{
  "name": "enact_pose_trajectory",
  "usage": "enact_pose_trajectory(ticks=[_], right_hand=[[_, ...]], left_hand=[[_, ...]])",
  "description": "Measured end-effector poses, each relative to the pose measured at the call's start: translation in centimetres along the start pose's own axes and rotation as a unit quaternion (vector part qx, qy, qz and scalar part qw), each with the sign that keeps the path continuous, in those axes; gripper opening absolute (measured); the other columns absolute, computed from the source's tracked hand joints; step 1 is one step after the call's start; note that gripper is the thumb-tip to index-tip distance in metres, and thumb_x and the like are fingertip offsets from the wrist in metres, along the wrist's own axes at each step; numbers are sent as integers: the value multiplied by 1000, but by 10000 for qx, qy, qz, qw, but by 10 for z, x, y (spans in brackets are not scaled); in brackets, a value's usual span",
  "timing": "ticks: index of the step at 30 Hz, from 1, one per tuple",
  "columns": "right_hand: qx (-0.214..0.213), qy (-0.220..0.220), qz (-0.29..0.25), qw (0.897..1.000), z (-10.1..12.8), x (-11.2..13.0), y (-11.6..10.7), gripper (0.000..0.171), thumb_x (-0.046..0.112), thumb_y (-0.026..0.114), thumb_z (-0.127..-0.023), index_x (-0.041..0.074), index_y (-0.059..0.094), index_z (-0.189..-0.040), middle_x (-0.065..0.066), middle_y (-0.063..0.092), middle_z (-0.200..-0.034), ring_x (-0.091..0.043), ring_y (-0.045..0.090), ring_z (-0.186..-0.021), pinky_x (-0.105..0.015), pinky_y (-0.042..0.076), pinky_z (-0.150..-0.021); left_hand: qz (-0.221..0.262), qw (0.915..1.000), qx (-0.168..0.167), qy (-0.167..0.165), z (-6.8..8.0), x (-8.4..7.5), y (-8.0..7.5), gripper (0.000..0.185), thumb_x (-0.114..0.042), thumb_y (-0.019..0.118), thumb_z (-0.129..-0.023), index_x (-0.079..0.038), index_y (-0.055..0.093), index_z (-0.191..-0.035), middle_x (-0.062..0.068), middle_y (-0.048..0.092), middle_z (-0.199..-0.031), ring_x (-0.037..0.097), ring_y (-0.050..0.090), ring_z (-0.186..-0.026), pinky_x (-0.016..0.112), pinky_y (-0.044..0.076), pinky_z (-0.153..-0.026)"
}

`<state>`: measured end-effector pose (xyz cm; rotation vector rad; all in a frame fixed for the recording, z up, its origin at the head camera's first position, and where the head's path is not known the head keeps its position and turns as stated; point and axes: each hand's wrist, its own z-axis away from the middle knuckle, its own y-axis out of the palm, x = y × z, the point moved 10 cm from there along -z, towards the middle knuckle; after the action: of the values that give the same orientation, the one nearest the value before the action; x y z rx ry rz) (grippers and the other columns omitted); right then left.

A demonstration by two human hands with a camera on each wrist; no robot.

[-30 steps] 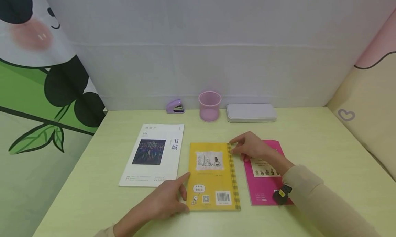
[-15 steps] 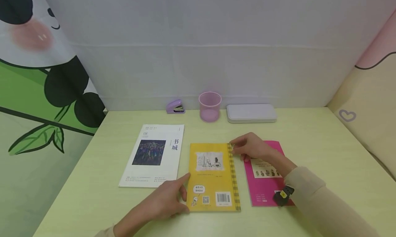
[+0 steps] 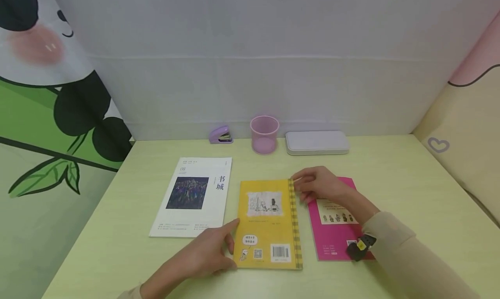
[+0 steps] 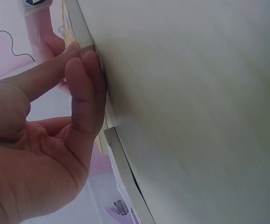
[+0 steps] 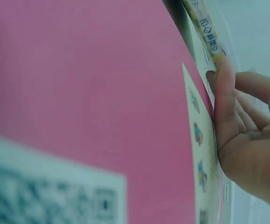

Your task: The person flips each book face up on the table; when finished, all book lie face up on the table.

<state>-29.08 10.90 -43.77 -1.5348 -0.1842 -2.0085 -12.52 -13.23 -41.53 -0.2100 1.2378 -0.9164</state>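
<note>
A yellow book (image 3: 265, 229), back cover up, lies in the middle of the table in the head view. My left hand (image 3: 205, 253) holds its left side, index fingertip at the edge and thumb at the lower corner. In the left wrist view, the left hand's curled fingers (image 4: 82, 95) sit close to the tabletop at the book's edge. My right hand (image 3: 322, 186) grips the checkered spine near the top right corner. The right wrist view shows the right thumb (image 5: 225, 98) against the end of the yellow spine (image 5: 204, 28). Beneath the right forearm lies a pink book (image 3: 332, 242).
A white magazine (image 3: 195, 221) lies left of the yellow book. Along the back edge stand a purple stapler (image 3: 221, 135), a pink cup (image 3: 264, 138) and a pale flat case (image 3: 317, 142). A white cloth (image 3: 234, 82) hangs behind the table.
The yellow book has turned slightly and its lower edge has come a little nearer. My right fingers have shifted slightly along its top right corner. My left hand keeps nearly the same place.
</note>
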Motion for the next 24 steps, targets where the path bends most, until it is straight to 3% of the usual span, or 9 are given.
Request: enact_pose_trajectory(ticks=[8,15,24], right_hand=[[292,-275,-296,9988,2,4,1,53,5,70,-98,9,59,-149,-16,69,-116,-22,70,-78,-37,65,-75],[439,-351,-106,9984,2,4,3,45,7,71,-97,12,68,-141,-16,66,-112,-24,69,-78,-34,65,-75],[440,-545,178,9974,5,10,7,46,4,68,-97,15,68,-142,-16,66,-110,-24,69,-78,-34,64,-75]], left_hand=[[47,10000,32,-45,2,1,-1,104,3,89,-75,0,34,-163,0,61,-95,18,58,-57,32,51,-50],[71,9999,81,-31,2,-1,-2,103,4,88,-75,1,35,-163,2,60,-95,18,58,-57,32,51,-49],[-136,9998,108,116,2,-5,-4,103,5,88,-74,4,35,-162,-1,61,-94,17,59,-58,31,52,-50]])
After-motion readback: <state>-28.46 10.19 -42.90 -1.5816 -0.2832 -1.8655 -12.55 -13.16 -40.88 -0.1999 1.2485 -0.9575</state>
